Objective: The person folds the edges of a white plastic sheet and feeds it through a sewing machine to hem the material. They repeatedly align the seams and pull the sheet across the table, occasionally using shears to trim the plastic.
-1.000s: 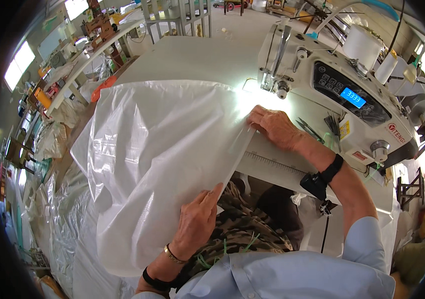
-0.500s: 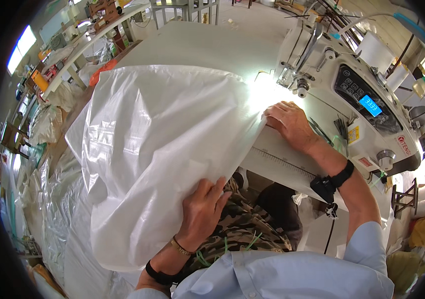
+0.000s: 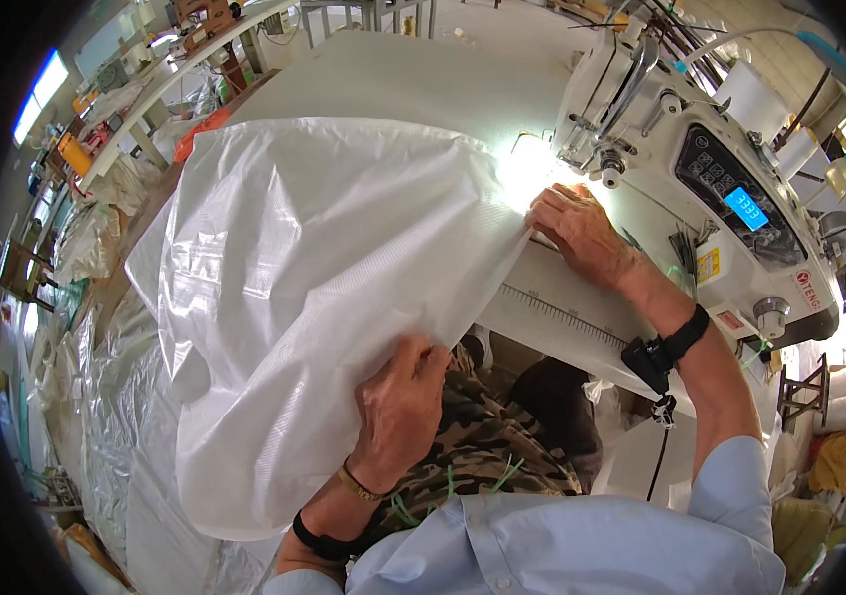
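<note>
A large white woven-plastic sheet [image 3: 304, 258] spreads over the table and hangs down past its near edge, creased and shiny. At its near right edge my left hand [image 3: 401, 402] is closed, fingers curled on the sheet's border. My right hand [image 3: 587, 238] pinches the sheet's right edge beside the lit needle area of a white sewing machine [image 3: 631, 109]. The fingertips there are bent together on the plastic, close to the bright lamp spot. Glare hides the needle and the stitching point.
The machine's control panel [image 3: 740, 188] glows blue at right. Dark thin tools [image 3: 683, 248] stand by the machine base. A printed ruler scale [image 3: 562, 315] runs along the table's near edge. Crumpled clear plastic [image 3: 125, 426] lies at left; a bench with another machine [image 3: 207, 15] stands behind.
My left hand's fingers have curled in more tightly on the sheet's edge. The right hand stays at the edge by the needle area. The whole view has shifted slightly.
</note>
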The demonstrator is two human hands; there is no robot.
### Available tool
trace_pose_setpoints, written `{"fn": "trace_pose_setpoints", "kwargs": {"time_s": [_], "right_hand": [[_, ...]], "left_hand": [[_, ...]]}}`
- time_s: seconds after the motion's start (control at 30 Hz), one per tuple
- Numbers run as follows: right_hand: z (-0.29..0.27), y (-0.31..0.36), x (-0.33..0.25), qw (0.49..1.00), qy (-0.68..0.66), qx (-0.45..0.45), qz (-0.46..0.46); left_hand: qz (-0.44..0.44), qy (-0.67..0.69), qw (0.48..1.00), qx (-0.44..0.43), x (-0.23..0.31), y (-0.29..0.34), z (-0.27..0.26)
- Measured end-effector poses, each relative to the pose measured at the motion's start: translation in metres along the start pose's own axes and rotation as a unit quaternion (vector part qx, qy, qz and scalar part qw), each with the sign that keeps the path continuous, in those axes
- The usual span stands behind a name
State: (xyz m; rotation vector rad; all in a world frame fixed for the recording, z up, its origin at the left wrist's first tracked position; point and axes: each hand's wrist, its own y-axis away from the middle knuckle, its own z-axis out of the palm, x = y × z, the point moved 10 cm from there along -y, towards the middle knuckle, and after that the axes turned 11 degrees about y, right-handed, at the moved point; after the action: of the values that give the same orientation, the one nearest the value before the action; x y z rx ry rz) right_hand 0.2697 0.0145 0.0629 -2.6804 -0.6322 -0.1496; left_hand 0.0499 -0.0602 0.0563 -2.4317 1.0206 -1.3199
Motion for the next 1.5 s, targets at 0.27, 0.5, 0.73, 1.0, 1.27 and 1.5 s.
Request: {"fn": "trace_pose_setpoints", "kwargs": {"time_s": [0.27,0.5,0.73,1.0,1.27,1.5], "right_hand": [[0.007,-0.005,0.006,0.999,-0.036,0.0,0.03],[-0.008,0.015,0.008,0.988,-0.003,0.051,0.144],[-0.013,0.034,0.002,0.98,0.026,0.037,0.191],[-0.006,0.033,-0.001,0.976,0.023,-0.016,0.217],[-0.001,0.035,0.001,0.962,0.04,-0.084,0.255],[0.003,0.042,0.012,0.961,0.04,-0.013,0.274]], "left_hand": [[-0.029,0.154,0.987,-0.042,-0.016,0.001,0.011],[-0.012,0.25,0.951,-0.178,0.017,-0.001,0.06],[0.027,0.185,0.966,-0.179,0.018,0.004,0.065],[0.035,0.188,0.97,-0.151,0.018,0.002,0.058],[0.051,0.122,0.984,-0.117,0.026,0.0,0.056],[0.051,0.038,0.995,-0.072,0.036,-0.008,0.055]]}}
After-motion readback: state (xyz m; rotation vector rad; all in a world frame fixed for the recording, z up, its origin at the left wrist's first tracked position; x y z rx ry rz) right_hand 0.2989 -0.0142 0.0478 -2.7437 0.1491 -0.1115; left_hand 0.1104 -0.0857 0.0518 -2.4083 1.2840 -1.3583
